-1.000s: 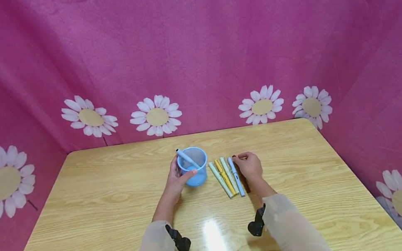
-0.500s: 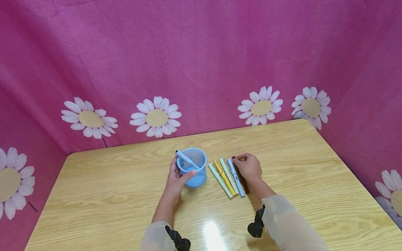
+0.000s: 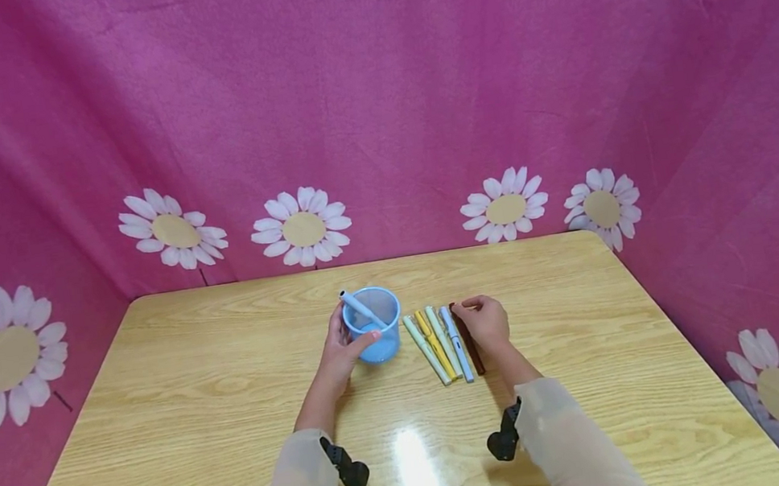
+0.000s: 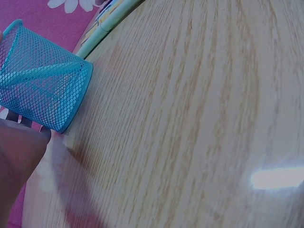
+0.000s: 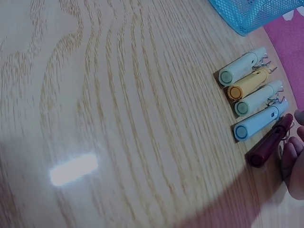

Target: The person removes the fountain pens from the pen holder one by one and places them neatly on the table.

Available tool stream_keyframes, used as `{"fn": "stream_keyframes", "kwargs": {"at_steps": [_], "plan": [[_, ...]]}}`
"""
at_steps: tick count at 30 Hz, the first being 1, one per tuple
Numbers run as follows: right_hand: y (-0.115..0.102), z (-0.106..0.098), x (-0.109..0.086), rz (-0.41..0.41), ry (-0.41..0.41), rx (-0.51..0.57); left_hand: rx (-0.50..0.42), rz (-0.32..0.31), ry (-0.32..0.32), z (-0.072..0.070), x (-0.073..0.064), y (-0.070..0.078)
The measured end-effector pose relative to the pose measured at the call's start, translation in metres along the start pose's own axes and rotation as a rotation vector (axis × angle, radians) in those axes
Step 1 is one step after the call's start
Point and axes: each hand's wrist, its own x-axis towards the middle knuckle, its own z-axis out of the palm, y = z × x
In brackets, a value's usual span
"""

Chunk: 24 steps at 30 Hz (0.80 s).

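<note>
My left hand [image 3: 340, 353] grips a blue mesh pen cup [image 3: 387, 345], its thumb over the near side and fingers round the left. A light blue pen [image 3: 363, 309] leans inside the cup, its end above the rim. At the far end of a dark maroon pen [image 3: 468, 339], my right hand [image 3: 488, 322] pinches with thumb and fingers; the pen still lies on the table. In the right wrist view, the curled fingers [image 5: 290, 154] sit by that pen's clip, and the hand is partly cut off.
Left of the maroon pen lie a blue pen [image 3: 457, 346], a pale green pen [image 3: 443, 339], a yellow pen [image 3: 435, 344] and a light green pen [image 3: 428, 350], side by side on the wooden table [image 3: 218, 394]. A pink flowered curtain [image 3: 388, 113] hangs behind.
My right hand and wrist have shifted slightly to the right. The maroon pen's near end now lies a little farther from the blue pen. My left hand and the cup keep their place.
</note>
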Motion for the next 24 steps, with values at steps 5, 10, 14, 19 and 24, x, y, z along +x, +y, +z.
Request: {"fn": "stream_keyframes", "kwargs": {"at_steps": [5,10,14,19,24], "plan": [[-0.003,-0.005,0.001,-0.02,-0.014,0.009,-0.002,0.005,-0.004,0.0,-0.001,0.0],[-0.008,-0.011,0.004,-0.047,-0.029,0.047,-0.009,0.024,-0.013,0.0,0.0,-0.002],[-0.013,-0.014,0.006,-0.048,-0.078,0.102,-0.008,0.03,-0.018,-0.001,0.001,-0.002],[-0.026,-0.015,0.005,-0.084,-0.096,0.118,-0.008,0.019,-0.013,-0.001,0.001,-0.001],[-0.041,-0.014,0.001,-0.128,-0.103,0.092,-0.011,0.015,-0.013,-0.001,0.001,-0.001]]}}
